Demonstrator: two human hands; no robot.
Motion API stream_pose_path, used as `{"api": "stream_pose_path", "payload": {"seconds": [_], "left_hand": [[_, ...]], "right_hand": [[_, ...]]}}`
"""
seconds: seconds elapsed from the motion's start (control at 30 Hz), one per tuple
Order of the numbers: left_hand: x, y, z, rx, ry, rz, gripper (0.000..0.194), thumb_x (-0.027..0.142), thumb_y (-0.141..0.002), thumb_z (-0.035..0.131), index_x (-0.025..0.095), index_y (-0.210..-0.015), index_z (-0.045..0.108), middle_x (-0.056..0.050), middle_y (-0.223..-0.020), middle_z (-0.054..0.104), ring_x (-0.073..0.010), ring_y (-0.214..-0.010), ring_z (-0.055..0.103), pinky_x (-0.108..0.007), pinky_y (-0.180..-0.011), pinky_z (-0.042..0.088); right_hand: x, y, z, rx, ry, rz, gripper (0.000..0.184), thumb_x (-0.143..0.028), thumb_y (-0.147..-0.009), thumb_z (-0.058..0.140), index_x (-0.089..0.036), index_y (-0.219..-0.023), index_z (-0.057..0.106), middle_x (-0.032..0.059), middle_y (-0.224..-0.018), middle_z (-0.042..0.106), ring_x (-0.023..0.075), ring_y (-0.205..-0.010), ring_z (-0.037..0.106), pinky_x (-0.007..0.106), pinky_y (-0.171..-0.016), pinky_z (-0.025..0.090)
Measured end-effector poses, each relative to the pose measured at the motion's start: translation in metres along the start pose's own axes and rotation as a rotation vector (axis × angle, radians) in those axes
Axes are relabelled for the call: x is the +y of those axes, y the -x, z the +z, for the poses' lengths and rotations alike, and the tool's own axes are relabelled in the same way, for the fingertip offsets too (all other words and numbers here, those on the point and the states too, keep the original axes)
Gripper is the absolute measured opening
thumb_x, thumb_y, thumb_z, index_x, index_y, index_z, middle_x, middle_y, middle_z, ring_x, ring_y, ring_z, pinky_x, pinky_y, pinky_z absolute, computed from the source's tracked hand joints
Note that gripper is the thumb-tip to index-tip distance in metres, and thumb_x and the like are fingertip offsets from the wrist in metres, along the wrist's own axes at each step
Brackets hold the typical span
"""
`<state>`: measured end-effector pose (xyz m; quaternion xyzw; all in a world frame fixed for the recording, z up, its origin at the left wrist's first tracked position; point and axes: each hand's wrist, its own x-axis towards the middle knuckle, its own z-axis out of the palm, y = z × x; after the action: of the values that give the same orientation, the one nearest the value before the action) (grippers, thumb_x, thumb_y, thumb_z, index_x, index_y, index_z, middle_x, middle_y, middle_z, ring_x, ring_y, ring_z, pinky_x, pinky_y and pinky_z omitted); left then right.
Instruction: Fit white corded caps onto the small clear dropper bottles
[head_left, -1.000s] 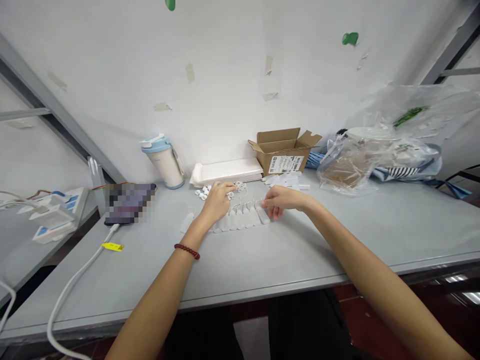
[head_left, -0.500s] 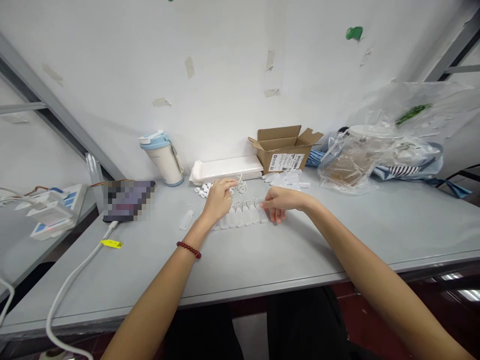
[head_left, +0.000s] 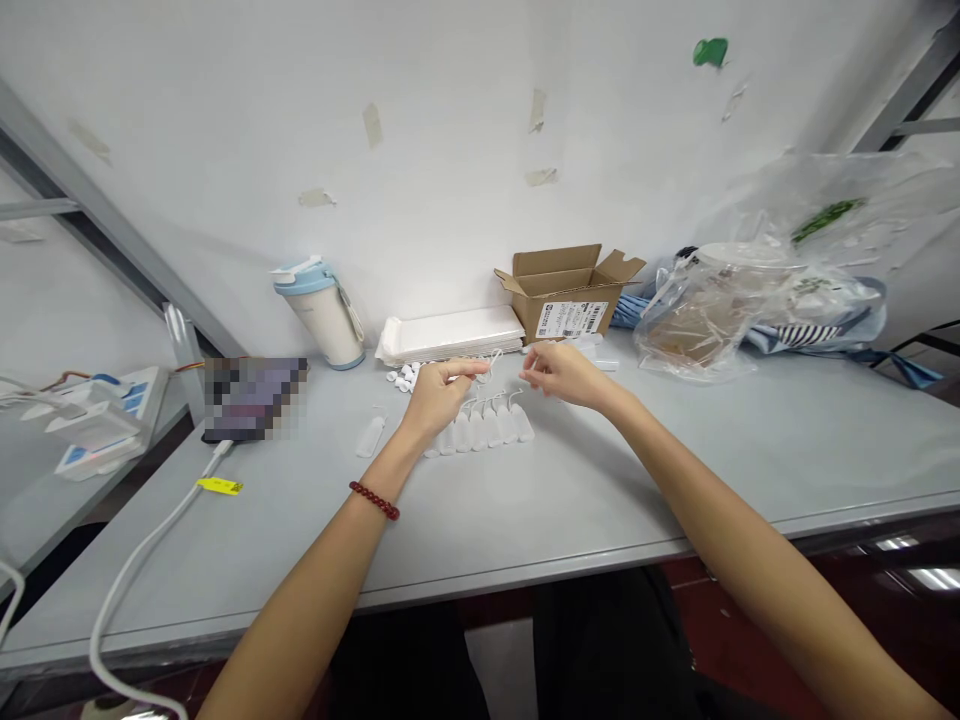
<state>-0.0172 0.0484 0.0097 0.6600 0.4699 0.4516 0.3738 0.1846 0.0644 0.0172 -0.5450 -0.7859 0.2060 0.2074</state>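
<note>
Small translucent plastic bottles [head_left: 491, 428], each with a thin white strand at its top, lie side by side in a row on the table. One single bottle [head_left: 370, 437] lies apart to the left. My left hand [head_left: 444, 395] is above the row's left end, thumb and forefinger pinched on a thin white curved strand [head_left: 494, 362]. Across from it, my right hand [head_left: 564, 376] hovers above the row's right end, fingers bent and apart, with nothing visible in them. Small white caps [head_left: 403, 377] lie behind my left hand, partly hidden by it.
Behind the hands are a stack of white flat packs [head_left: 450, 335] and an open cardboard box [head_left: 566, 295], with clear plastic pieces [head_left: 600, 355] before it. A cup [head_left: 322, 315] and a phone [head_left: 259, 400] on a cable stand left; plastic-bagged items [head_left: 712, 310] lie right.
My right hand has lifted off the bottle at the row's right end and moved up and back. My left hand's fingers have shifted slightly right, with the white strand at their tips.
</note>
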Motion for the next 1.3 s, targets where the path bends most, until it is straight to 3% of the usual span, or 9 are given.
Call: {"api": "stream_pose_path", "payload": {"seconds": [0.07,0.13,0.3,0.43,0.57,0.8,1.13,1.23,1.3], "left_hand": [[0.001,0.001,0.0,-0.034,0.123,-0.059,0.032,0.011,-0.066,0.049,0.018,-0.086,0.074,-0.005,-0.102,0.071,-0.0195,-0.1,0.059,-0.034,-0.092,0.043],[0.001,0.001,-0.001,-0.068,0.206,-0.101,0.034,0.011,-0.064,0.05,0.019,-0.085,0.075,-0.004,-0.1,0.072,-0.0182,-0.095,0.059,-0.032,-0.088,0.044],[0.0,0.0,-0.002,-0.093,0.304,-0.15,0.028,0.014,-0.063,0.052,0.019,-0.079,0.076,-0.005,-0.09,0.072,-0.0154,-0.084,0.058,-0.028,-0.077,0.044],[0.001,0.001,-0.001,-0.085,0.312,-0.147,0.026,0.015,-0.063,0.056,0.018,-0.081,0.074,-0.005,-0.088,0.072,-0.0158,-0.083,0.059,-0.029,-0.075,0.045],[0.002,0.004,0.004,-0.071,0.234,-0.11,0.028,0.015,-0.066,0.06,0.015,-0.092,0.069,-0.007,-0.092,0.071,-0.0174,-0.089,0.061,-0.031,-0.08,0.045],[0.001,0.009,0.015,-0.102,-0.017,0.137,0.022,0.024,-0.073,0.063,0.015,-0.093,0.067,-0.006,-0.089,0.07,-0.0174,-0.083,0.062,-0.027,-0.069,0.043],[0.004,0.011,0.013,-0.255,0.08,0.079,0.019,0.032,-0.074,0.065,0.015,-0.079,0.071,-0.004,-0.074,0.07,-0.0177,-0.073,0.062,-0.028,-0.069,0.045],[0.002,0.011,0.012,-0.2,0.033,0.07,0.02,0.034,-0.073,0.066,0.015,-0.078,0.072,-0.003,-0.072,0.069,-0.0155,-0.066,0.059,-0.026,-0.064,0.043],[0.001,0.009,0.011,-0.142,0.024,0.037,0.021,0.036,-0.07,0.068,0.016,-0.076,0.072,-0.002,-0.069,0.068,-0.0142,-0.063,0.056,-0.026,-0.061,0.042]], "right_hand": [[0.004,-0.003,0.005,0.201,0.065,-0.126,0.027,-0.023,-0.08,0.058,-0.015,-0.106,0.055,0.0085,-0.091,0.067,0.0173,-0.071,0.061,0.03,-0.068,0.046],[0.004,-0.004,0.009,0.275,0.059,-0.249,0.04,-0.022,-0.079,0.06,-0.016,-0.117,0.051,0.0105,-0.105,0.062,0.0189,-0.083,0.06,0.031,-0.074,0.046],[-0.004,-0.002,0.015,0.27,-0.07,-0.32,0.022,-0.023,-0.086,0.049,-0.02,-0.103,0.061,0.0073,-0.096,0.064,0.0184,-0.086,0.059,0.03,-0.076,0.046],[-0.011,0.0,0.017,0.234,-0.18,-0.213,0.018,-0.025,-0.084,0.049,-0.019,-0.086,0.065,0.0061,-0.087,0.066,0.018,-0.082,0.059,0.029,-0.073,0.046],[-0.013,-0.001,0.019,0.134,-0.509,-0.131,0.016,-0.029,-0.079,0.054,-0.016,-0.08,0.063,0.0039,-0.073,0.065,0.015,-0.068,0.06,0.026,-0.061,0.048],[-0.013,0.001,0.018,-0.002,-0.884,-0.036,0.034,-0.038,-0.067,0.073,-0.016,-0.086,0.055,-0.0006,-0.057,0.063,0.012,-0.052,0.058,0.025,-0.054,0.048],[-0.01,0.003,0.011,-0.309,-0.919,-0.011,0.034,-0.035,-0.068,0.072,-0.015,-0.09,0.057,-0.0003,-0.057,0.064,0.0085,-0.046,0.053,0.021,-0.047,0.042],[-0.01,0.003,0.005,-0.286,-0.868,0.004,0.035,-0.043,-0.072,0.068,-0.015,-0.09,0.056,0.0015,-0.06,0.065,0.0097,-0.048,0.055,0.022,-0.048,0.043],[-0.007,0.003,-0.002,-0.188,-0.783,0.012,0.032,-0.045,-0.078,0.062,-0.016,-0.09,0.054,0.0034,-0.064,0.066,0.0106,-0.049,0.055,0.023,-0.049,0.043]]}}
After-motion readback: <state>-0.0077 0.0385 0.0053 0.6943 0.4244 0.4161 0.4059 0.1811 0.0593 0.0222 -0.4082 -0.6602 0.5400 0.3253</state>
